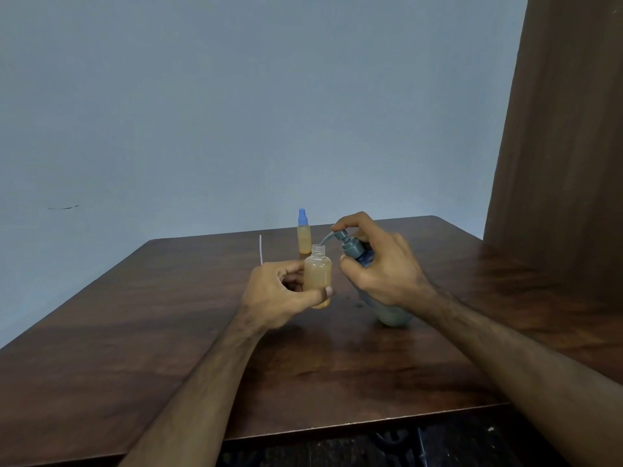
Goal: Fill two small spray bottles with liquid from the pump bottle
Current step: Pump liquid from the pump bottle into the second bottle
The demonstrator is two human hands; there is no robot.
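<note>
Left hand: the left hand (pixel 281 293) is holding a small clear plastic spray bottle without its cap (pixel 318 276), upright and lifted a little over the dark brown wooden surface (pixel 168 332); the fingers (pixel 325 292) are wrapping around its lower half, with the thumb lying across the front
Open small bottle: it is showing a cloudy orange-yellow liquid almost up to the shoulder; the threaded neck is staying uncovered
Right hand: the right hand (pixel 381 269) is gripping the grey-blue plastic pump bottle (pixel 391 311) around its upper body, fingers closed on it, and the index finger is resting on top of the grey pump head (pixel 347 242)
Pump bottle: it is leaning toward the left, its base seems to be touching the surface near the right wrist; the curved nozzle is pointing down just at the mouth of the open small bottle
Second small bottle: a small clear spray bottle with a blue cap (pixel 304 231) is standing upright on the surface behind the hands, near the far edge, holding the same orange-yellow liquid
Thin white thing: a thin white tube or stick (pixel 260 249) is appearing just behind the left hand; I cannot tell what it belongs to
Background: a plain pale blue wall (pixel 236 96) and a brown curtain (pixel 566 129) at the right
</note>
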